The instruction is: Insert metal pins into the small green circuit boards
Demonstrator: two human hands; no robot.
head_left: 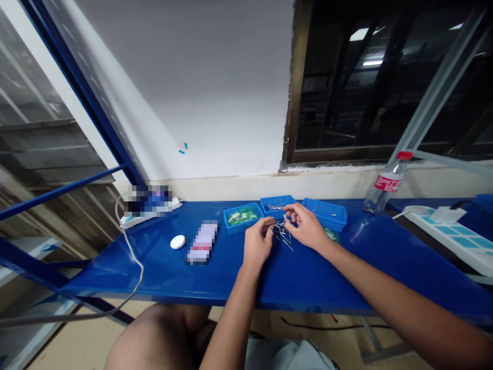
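Note:
Several thin metal pins [285, 240] lie in a loose pile on the blue table, between and behind my hands. My left hand [259, 240] is at the pile's left side, fingers curled toward the thumb; whatever is between the fingertips is too small to make out. Over the right side of the pile, my right hand [306, 224] pinches something small that I cannot identify. Behind them stand three blue trays: the left one [227, 227] holds green pieces, the middle one [278, 199] holds metal pins, and the right one [334, 224] has a few small items.
A phone-like blurred object [203, 242] and a white round case [177, 242] lie to the left. A power strip with a cable [133, 220] is at the back left. A bottle [387, 183] stands at the back right, near another power strip [452, 234].

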